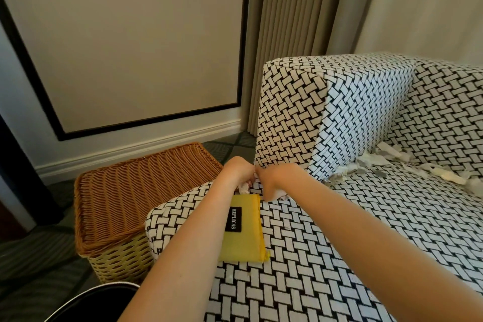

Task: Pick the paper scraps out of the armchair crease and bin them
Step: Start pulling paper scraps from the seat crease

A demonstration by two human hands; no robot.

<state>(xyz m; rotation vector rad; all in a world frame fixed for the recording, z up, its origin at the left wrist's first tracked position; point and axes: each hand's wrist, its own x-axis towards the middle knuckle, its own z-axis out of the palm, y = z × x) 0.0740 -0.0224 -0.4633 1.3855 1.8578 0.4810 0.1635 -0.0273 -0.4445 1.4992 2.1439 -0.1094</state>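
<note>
Paper scraps (pixel 366 162) lie strewn along the armchair crease (pixel 407 165), well off to the right of both hands, where the seat meets the arm and the back. Nearer in, the left hand (pixel 236 171) is curled over a small white wad (pixel 244 187), apparently crumpled paper, though the fingers hide most of it. The right hand (pixel 273 181) is bunched just beside it, knuckle to knuckle, and seems to pinch another white shred below the palm; whether it truly grips is hard to tell from behind. Directly under the left wrist sits a yellow pouch (pixel 244 227) with a black label, flat on the seat's front corner. Beyond and left of the hands stands a wicker basket (pixel 130 191) with its woven lid down, probably the bin.

The scraps look thin, torn and weightless, so they should crush easily and tear if tugged. A fingertip pinch at the thickest fold of each piece would suit best, gathering several into one wad. Pieces wedged deep in the crease may need the cushion pressed aside first.
</note>
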